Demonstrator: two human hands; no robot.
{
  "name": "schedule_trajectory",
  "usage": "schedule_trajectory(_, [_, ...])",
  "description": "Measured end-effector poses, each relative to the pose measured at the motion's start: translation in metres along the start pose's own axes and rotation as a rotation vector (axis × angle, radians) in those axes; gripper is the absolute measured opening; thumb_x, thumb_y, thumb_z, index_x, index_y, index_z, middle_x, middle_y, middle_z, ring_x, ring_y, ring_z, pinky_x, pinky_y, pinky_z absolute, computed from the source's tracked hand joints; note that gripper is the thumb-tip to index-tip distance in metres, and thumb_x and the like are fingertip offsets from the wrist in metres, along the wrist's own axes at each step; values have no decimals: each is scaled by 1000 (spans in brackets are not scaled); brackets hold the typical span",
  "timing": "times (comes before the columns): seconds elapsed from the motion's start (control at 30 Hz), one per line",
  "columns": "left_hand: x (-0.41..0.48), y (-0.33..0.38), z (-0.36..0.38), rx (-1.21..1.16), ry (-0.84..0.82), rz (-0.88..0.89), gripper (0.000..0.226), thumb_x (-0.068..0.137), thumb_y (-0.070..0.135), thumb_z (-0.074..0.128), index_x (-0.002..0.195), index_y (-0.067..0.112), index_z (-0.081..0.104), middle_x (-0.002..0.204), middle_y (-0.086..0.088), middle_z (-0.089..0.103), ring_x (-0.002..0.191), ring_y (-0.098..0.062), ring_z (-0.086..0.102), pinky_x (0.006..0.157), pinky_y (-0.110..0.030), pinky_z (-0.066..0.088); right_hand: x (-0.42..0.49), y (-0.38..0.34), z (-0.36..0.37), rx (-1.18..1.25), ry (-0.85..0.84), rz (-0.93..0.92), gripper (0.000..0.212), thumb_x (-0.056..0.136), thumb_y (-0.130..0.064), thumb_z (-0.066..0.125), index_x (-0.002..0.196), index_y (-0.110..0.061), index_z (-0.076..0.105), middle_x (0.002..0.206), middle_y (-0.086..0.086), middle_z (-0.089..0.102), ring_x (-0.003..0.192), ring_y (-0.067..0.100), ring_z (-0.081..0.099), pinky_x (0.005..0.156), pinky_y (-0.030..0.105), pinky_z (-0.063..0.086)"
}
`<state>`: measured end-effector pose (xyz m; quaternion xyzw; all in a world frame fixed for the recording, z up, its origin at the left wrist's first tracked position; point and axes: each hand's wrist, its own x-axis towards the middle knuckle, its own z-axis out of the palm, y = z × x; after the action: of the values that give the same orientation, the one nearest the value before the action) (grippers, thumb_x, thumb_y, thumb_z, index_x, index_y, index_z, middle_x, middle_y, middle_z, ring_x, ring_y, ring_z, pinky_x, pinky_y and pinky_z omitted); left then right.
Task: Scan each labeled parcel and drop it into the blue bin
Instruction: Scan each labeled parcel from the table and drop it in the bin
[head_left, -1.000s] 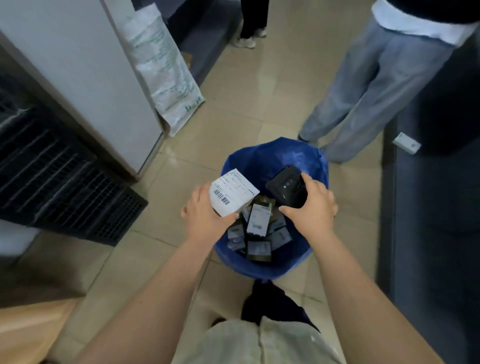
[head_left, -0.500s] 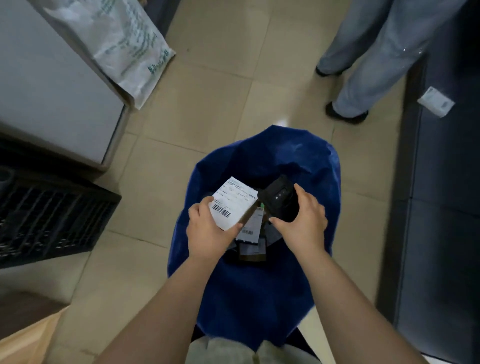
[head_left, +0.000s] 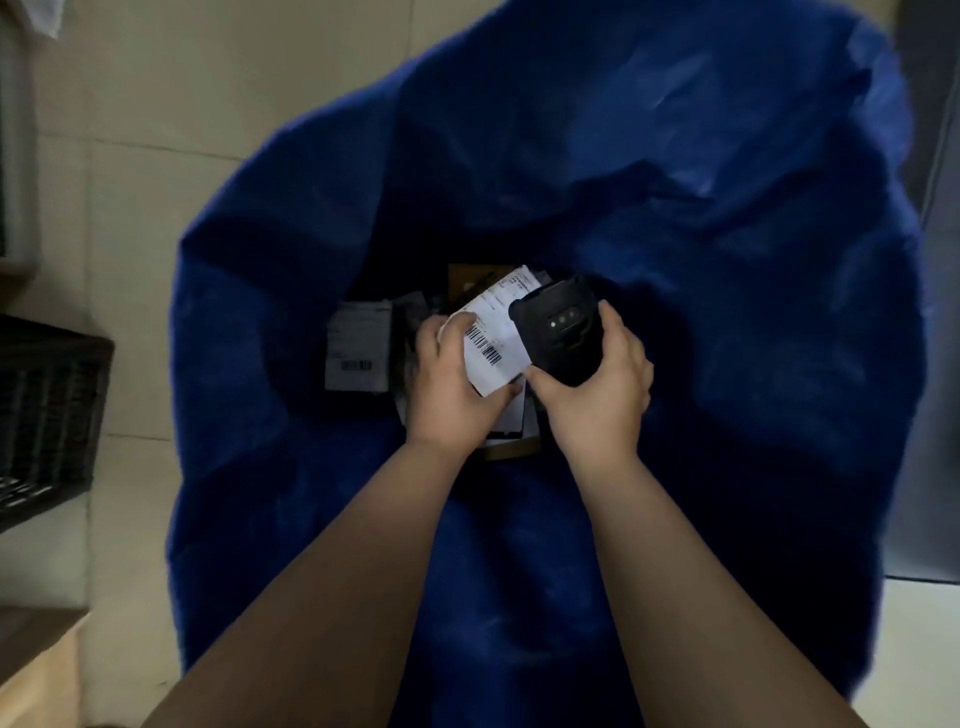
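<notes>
Head view looks down into the blue bin (head_left: 675, 182): over its opening the left hand (head_left: 457, 387) pinches a white labeled parcel (head_left: 493, 340), barcode up, while the right hand (head_left: 597, 400) grips a black scanner (head_left: 566, 332) overlapping the parcel's edge; other parcels (head_left: 358, 345) lie inside the bin.

Two hands are counted: one left hand (head_left: 452, 400) and one right hand (head_left: 597, 405). One blue bin (head_left: 727, 260) is seen, and one black scanner (head_left: 566, 332). One white labelled parcel (head_left: 493, 332) is held over the bin. Inside it, one grey labelled parcel (head_left: 358, 345) is made out plainly at the left, and more are heaped under the hands — their number cannot be told. Two barcodes are seen, one on each of those two parcels. One dark slatted crate (head_left: 47, 415) is counted at the left edge.
</notes>
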<state>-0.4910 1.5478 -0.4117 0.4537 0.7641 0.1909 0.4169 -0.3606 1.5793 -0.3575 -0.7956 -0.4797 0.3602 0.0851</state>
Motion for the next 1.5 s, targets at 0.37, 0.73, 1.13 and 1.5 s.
schedule_trajectory(0.37, [2, -3, -10, 488, -46, 133, 75, 75, 43, 79, 141, 33, 45, 161, -3, 16, 143, -31, 19, 113, -54, 24, -4, 4, 11, -81, -6, 10, 96, 72, -29, 85, 152, -28, 33, 151, -3, 40, 138, 24, 31, 115, 45, 23])
schedule_trajectory(0.73, [-23, 89, -117, 703, 91, 368, 71, 74, 40, 77, 138, 25, 50, 145, -7, 44, 133, -33, 36, 112, -60, 25, -58, -70, -78, -130, 66, -121, 93, 75, -33, 82, 153, -29, 31, 149, -3, 39, 138, 23, 28, 113, 42, 19])
schedule_trajectory(1.13, [-80, 236, -234, 771, 191, 772, 74, 69, 43, 80, 134, 20, 54, 135, -10, 54, 124, -36, 46, 108, -59, 28, -151, -145, -233, -306, 278, -319, 93, 76, -33, 77, 155, -28, 29, 144, -3, 42, 131, 25, 33, 108, 43, 24])
schedule_trajectory(1.5, [-167, 402, -229, 669, 238, 1091, 71, 72, 49, 74, 134, 24, 52, 130, -4, 55, 120, -31, 46, 105, -54, 32, -241, -123, -384, -221, 515, -230, 89, 74, -31, 78, 150, -32, 33, 141, -5, 42, 128, 23, 32, 104, 39, 23])
